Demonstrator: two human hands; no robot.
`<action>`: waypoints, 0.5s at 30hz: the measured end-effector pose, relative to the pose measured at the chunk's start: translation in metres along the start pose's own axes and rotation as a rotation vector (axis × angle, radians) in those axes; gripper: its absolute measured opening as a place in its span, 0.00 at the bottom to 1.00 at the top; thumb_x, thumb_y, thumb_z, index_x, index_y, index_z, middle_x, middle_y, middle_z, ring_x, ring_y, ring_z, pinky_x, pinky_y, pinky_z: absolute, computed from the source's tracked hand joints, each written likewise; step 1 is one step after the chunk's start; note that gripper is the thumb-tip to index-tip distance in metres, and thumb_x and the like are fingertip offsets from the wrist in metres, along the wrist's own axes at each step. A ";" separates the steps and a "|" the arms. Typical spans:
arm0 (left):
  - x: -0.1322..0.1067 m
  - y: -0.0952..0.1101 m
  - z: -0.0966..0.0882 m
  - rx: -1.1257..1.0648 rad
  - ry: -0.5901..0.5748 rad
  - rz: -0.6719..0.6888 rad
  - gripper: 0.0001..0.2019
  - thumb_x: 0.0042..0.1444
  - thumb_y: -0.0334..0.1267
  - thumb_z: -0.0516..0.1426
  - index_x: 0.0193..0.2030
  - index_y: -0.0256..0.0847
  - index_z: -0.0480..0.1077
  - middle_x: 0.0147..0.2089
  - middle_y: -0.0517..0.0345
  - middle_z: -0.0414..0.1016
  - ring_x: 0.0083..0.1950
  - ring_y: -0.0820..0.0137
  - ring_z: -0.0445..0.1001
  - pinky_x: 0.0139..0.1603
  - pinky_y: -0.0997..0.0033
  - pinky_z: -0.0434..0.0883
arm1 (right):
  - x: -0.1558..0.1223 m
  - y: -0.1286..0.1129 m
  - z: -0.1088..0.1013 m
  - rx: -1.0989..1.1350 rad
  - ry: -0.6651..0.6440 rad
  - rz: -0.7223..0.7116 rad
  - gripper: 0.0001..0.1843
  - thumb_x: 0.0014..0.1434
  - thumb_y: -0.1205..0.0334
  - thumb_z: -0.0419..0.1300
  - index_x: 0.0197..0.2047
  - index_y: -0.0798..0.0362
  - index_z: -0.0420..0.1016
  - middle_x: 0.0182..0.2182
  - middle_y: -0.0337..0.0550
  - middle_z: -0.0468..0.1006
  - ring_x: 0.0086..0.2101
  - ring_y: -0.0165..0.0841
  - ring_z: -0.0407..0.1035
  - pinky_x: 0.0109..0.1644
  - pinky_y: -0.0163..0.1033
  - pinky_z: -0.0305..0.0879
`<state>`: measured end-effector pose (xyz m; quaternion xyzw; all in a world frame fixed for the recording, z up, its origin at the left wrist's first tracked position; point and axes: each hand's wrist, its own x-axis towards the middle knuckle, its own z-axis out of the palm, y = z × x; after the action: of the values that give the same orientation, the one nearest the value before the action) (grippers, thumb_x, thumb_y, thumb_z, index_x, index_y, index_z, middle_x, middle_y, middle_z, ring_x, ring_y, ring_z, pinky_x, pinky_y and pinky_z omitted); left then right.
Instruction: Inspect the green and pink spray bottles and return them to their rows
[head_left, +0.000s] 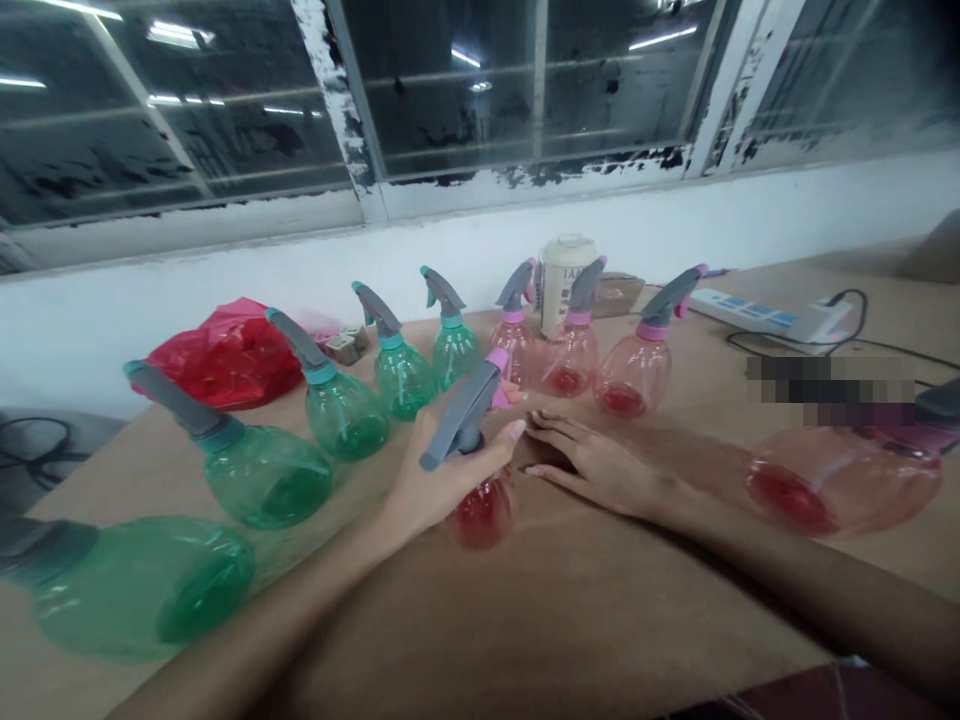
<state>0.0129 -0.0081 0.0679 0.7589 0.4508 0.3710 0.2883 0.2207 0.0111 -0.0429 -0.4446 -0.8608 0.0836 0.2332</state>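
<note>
In the middle of the table, my left hand (457, 465) is wrapped round the neck of a pink spray bottle (484, 515) with a grey and pink trigger head. Its trigger points away to the right, near my fingertips. My right hand (592, 455) lies on the tabletop just right of that bottle, fingers stretched out and holding nothing. Behind my hands stand three more pink spray bottles, the nearest to my right hand being the pink spray bottle at the right (634, 375). To the left, several green spray bottles, among them a green spray bottle (346, 415), form a curved row.
At the far right is another pink spray bottle (844, 480). A white power strip (772, 318) with black cables lies behind it. A lidded cup (559, 285) and a red plastic bag (221, 360) stand along the wall below the windows. The table (525, 620) is wooden.
</note>
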 end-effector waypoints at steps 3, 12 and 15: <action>0.000 -0.001 0.000 -0.003 0.005 0.006 0.13 0.52 0.43 0.56 0.44 0.42 0.70 0.19 0.70 0.53 0.19 0.75 0.54 0.20 0.75 0.57 | 0.000 0.001 0.000 0.004 0.008 -0.004 0.34 0.61 0.41 0.48 0.62 0.56 0.62 0.60 0.55 0.64 0.61 0.43 0.55 0.64 0.53 0.54; 0.001 0.008 -0.002 -0.069 -0.051 0.014 0.06 0.52 0.40 0.55 0.28 0.43 0.64 0.18 0.68 0.63 0.19 0.75 0.63 0.22 0.76 0.62 | 0.000 0.000 -0.001 -0.016 -0.027 0.004 0.35 0.62 0.41 0.47 0.62 0.59 0.62 0.61 0.56 0.63 0.61 0.42 0.55 0.65 0.50 0.53; 0.001 0.009 -0.003 -0.092 -0.066 0.006 0.07 0.52 0.41 0.56 0.26 0.43 0.63 0.17 0.68 0.62 0.19 0.75 0.63 0.22 0.76 0.62 | 0.000 0.000 -0.001 -0.020 -0.023 0.005 0.35 0.62 0.41 0.47 0.61 0.60 0.62 0.61 0.56 0.63 0.62 0.42 0.55 0.65 0.50 0.53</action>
<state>0.0145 -0.0109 0.0765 0.7580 0.4214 0.3668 0.3365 0.2214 0.0113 -0.0421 -0.4480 -0.8632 0.0807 0.2183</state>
